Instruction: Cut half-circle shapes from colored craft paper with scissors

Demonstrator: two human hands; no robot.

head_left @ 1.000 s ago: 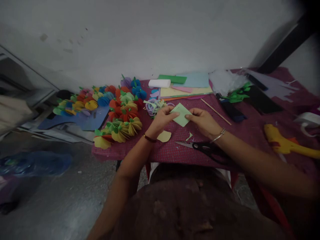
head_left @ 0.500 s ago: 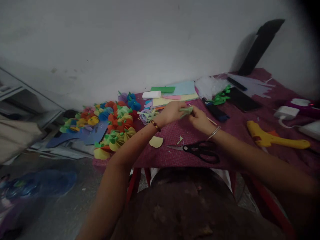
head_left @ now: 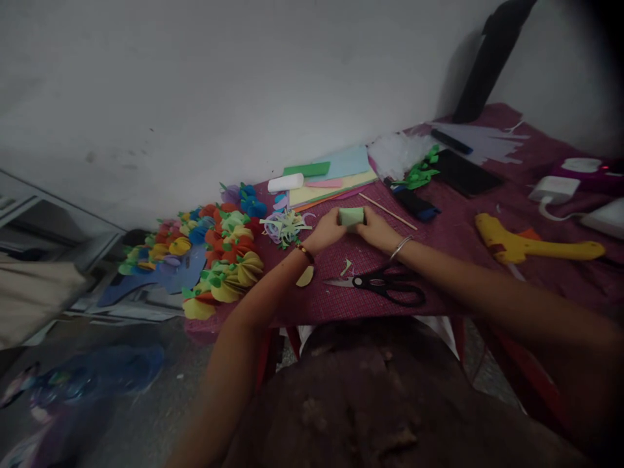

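Observation:
Between my two hands is a small piece of light green paper (head_left: pixel 351 216), its broad face turned toward me. My left hand (head_left: pixel 329 231) is closed on its left edge, and my right hand (head_left: pixel 377 229) grips the right edge. Just below them on the cloth lie black-handled scissors (head_left: pixel 385 286), blades pointing left, beside a few paper scraps (head_left: pixel 346 267). A pale yellow paper piece (head_left: pixel 305 276) shows partly behind my left wrist. Left of my hands sits a tangle of paper strips (head_left: pixel 284 227). A thin wooden stick (head_left: pixel 389 211) rests beyond my right hand.
Colourful folded-paper pumpkins (head_left: pixel 234 253) crowd the table's left end. Coloured paper sheets (head_left: pixel 336 175) lie at the back near the wall. To the right are a yellow glue gun (head_left: pixel 536 246), a black phone-like slab (head_left: pixel 467 173), green paper pieces (head_left: pixel 423 172) and a white charger (head_left: pixel 556 190).
The green paper was tilted and partly covered by my fingers; now it is held flatter, facing me. My hands have turned it and levelled out. The view has shifted slightly.

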